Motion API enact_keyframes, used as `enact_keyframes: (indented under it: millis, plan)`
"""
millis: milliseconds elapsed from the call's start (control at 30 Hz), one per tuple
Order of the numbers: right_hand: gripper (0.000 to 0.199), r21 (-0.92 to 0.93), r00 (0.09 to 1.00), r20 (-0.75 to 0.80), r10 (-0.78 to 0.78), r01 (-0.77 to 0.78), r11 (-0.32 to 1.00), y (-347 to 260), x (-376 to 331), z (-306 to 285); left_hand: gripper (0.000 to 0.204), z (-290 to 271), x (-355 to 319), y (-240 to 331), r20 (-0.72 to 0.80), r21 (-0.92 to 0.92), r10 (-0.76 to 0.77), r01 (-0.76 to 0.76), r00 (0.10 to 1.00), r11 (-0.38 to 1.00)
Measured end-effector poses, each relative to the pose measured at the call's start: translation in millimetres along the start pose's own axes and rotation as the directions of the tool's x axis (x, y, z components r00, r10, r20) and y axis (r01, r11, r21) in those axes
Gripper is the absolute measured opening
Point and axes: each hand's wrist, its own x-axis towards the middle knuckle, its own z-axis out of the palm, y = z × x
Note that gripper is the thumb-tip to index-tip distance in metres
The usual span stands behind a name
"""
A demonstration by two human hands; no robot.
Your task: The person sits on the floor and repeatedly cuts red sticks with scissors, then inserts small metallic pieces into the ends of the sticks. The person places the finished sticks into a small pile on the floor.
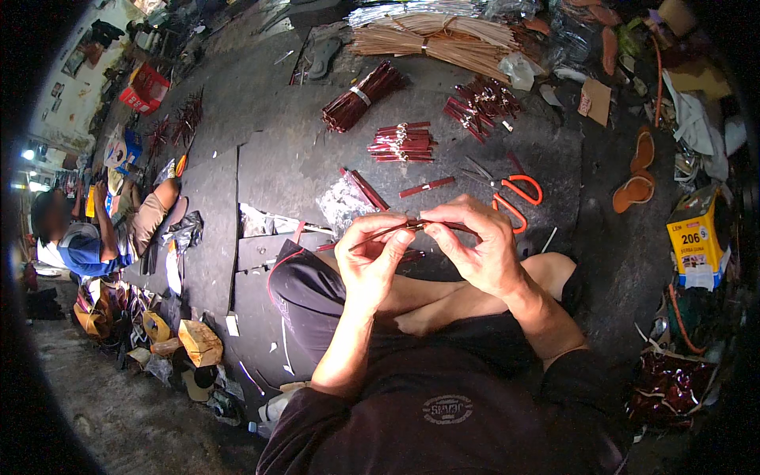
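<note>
Dark workshop floor (261, 170), cluttered; I sit cross-legged. My left hand (372, 257) and right hand (479, 249) both pinch thin red stick (396, 229) over lap. Judged step: wrapping stick's middle. Red-handled scissors (511, 194) just beyond; tied red bundles (402, 142) farther.

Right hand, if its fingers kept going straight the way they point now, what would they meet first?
The right hand points leftward along the thin stick it pinches, so its fingers would most likely meet the left hand first, which holds the same stick close by.
</note>
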Motion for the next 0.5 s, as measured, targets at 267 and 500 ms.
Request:
enact_keyframes:
  millis: [267, 500]
  plan:
    - [0.017, -0.053, 0.998, 0.034, -0.045, 0.047, 0.997, -2.6, 5.5, -5.6, 0.022, 2.1, -0.6, -3.4, -0.007, -0.064, -0.02, 0.02, 1.0, 0.998]
    - [0.018, -0.116, 0.996, 0.047, -0.08, 0.085, 0.99, -0.6, 3.6, -9.9, 0.021, -2.3, 1.6, 3.2, 0.016, 0.062, -0.021, 0.02, 1.0, 0.998]
